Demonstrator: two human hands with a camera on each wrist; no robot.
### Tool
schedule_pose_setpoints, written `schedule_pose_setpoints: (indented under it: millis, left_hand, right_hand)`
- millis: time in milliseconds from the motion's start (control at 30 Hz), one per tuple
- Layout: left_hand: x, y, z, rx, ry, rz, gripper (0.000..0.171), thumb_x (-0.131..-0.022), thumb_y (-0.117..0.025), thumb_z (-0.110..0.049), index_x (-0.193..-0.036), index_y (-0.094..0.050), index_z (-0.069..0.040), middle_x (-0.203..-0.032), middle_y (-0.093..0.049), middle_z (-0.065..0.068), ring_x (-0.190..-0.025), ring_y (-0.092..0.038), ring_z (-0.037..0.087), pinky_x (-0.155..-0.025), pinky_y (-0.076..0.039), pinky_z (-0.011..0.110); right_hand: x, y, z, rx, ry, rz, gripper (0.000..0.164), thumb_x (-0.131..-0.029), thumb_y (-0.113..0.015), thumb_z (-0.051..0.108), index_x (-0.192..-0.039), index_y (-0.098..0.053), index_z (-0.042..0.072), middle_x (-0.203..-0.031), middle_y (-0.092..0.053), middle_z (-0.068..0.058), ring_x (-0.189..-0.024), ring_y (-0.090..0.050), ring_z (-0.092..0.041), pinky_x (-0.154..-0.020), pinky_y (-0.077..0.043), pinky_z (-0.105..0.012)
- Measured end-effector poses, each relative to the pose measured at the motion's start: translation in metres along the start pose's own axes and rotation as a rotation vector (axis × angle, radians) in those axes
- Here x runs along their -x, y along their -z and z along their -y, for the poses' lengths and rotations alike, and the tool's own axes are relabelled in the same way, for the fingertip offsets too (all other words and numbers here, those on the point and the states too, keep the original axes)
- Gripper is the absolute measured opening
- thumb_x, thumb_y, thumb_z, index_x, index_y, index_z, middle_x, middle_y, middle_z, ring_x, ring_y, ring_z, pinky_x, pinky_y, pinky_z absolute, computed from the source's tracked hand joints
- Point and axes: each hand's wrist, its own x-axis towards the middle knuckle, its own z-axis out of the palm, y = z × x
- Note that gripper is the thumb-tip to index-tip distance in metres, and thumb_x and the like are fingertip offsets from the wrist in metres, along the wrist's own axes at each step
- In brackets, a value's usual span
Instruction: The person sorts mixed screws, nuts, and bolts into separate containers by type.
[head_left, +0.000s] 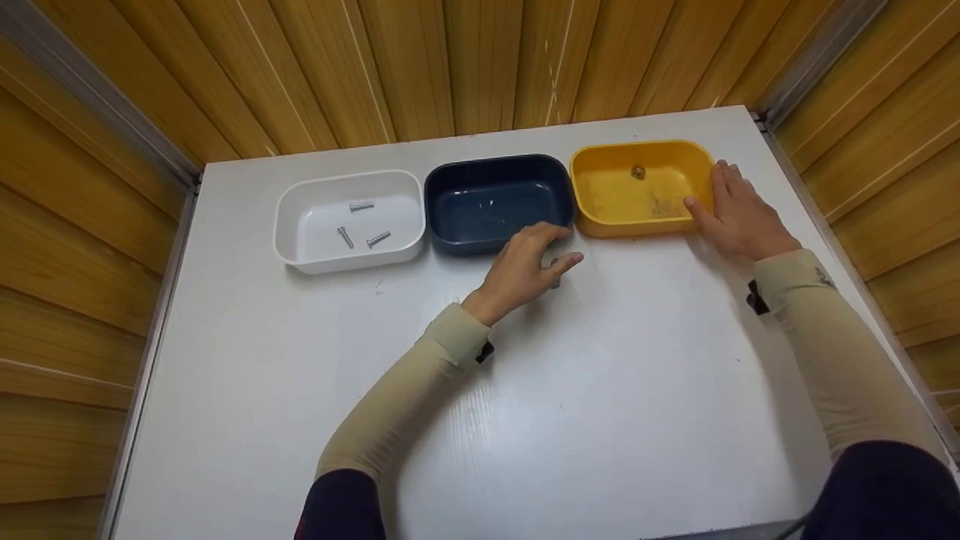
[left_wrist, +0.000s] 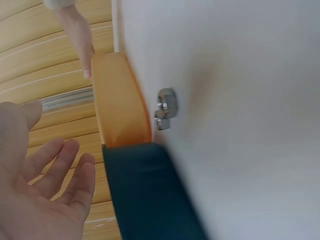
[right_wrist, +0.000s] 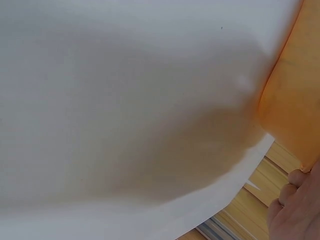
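Observation:
My left hand [head_left: 525, 270], fingers spread and loosely bent, hovers by the front right corner of the dark blue tray [head_left: 450, 246] with nothing in its grasp. Two metal hex nuts, one larger [left_wrist: 170, 102] and one smaller [left_wrist: 162, 120], are beside the trays in the left wrist view. In the head view the hand mostly hides them, a bit of metal [head_left: 556, 274] showing below its thumb. My right hand [head_left: 742, 217] rests against the right end of the yellow tray [head_left: 637, 227], fingers straight along the outside and thumb at the rim. Inside that tray lies a brass-coloured nut [head_left: 637, 172].
Left of the blue tray stands a white tray [head_left: 352, 262] with three screws [head_left: 361, 206] in it. All three trays stand in a row along the back of the white table [head_left: 600, 420]. Yellow wood-plank walls [head_left: 480, 67] close in the back and both sides.

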Motion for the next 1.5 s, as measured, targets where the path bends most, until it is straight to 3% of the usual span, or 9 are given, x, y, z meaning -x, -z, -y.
schedule_pose_setpoints:
  millis: [333, 600, 833, 1167, 1500]
  left_hand:
    - [0.016, -0.008, 0.018, -0.015, 0.015, 0.049, 0.044, -0.100, -0.078, -0.032, -0.132, -0.072, -0.001, -0.128, -0.075, 0.010, -0.117, -0.070, 0.029, -0.103, -0.056, 0.037]
    - [0.020, -0.014, 0.032, 0.051, 0.014, 0.099, 0.031, -0.096, -0.083, -0.020, -0.121, -0.076, -0.003, -0.118, -0.076, 0.011, -0.110, -0.071, 0.027, -0.100, -0.057, 0.036]
    - [0.021, -0.017, 0.041, 0.109, 0.085, 0.147, 0.035, -0.095, -0.084, -0.020, -0.126, -0.077, -0.005, -0.124, -0.075, 0.009, -0.109, -0.069, 0.022, -0.099, -0.056, 0.032]
    - [0.020, -0.023, 0.048, 0.035, 0.099, 0.162, 0.033, -0.094, -0.084, -0.020, -0.125, -0.079, -0.009, -0.121, -0.075, 0.003, -0.105, -0.066, 0.016, -0.094, -0.054, 0.025]
    - [0.013, -0.027, 0.050, -0.001, 0.105, 0.163, 0.033, -0.093, -0.086, -0.021, -0.123, -0.081, -0.010, -0.120, -0.074, 0.006, -0.102, -0.069, 0.019, -0.092, -0.056, 0.026]
  right_hand:
    - [-0.001, 0.001, 0.001, 0.004, 0.003, 0.003, 0.099, -0.108, -0.020, 0.071, -0.166, 0.018, 0.000, -0.175, 0.017, -0.027, -0.163, 0.010, -0.050, -0.131, 0.001, -0.063]
    - [-0.001, 0.001, 0.001, 0.001, -0.014, 0.019, 0.100, -0.108, -0.022, 0.071, -0.167, 0.018, 0.002, -0.176, 0.017, -0.026, -0.163, 0.010, -0.050, -0.130, 0.000, -0.066]
    - [-0.003, 0.002, -0.001, -0.005, 0.028, 0.011, 0.100, -0.109, -0.022, 0.069, -0.166, 0.014, -0.005, -0.174, 0.013, -0.032, -0.162, 0.009, -0.052, -0.132, 0.000, -0.063]
    - [-0.003, 0.001, 0.000, -0.019, 0.015, 0.029, 0.100, -0.108, -0.022, 0.070, -0.166, 0.017, -0.002, -0.175, 0.015, -0.030, -0.163, 0.011, -0.050, -0.132, 0.002, -0.062]
    - [-0.004, 0.002, -0.001, -0.015, 0.013, 0.020, 0.100, -0.109, -0.021, 0.070, -0.166, 0.017, -0.002, -0.175, 0.015, -0.030, -0.163, 0.012, -0.050, -0.132, 0.001, -0.062]
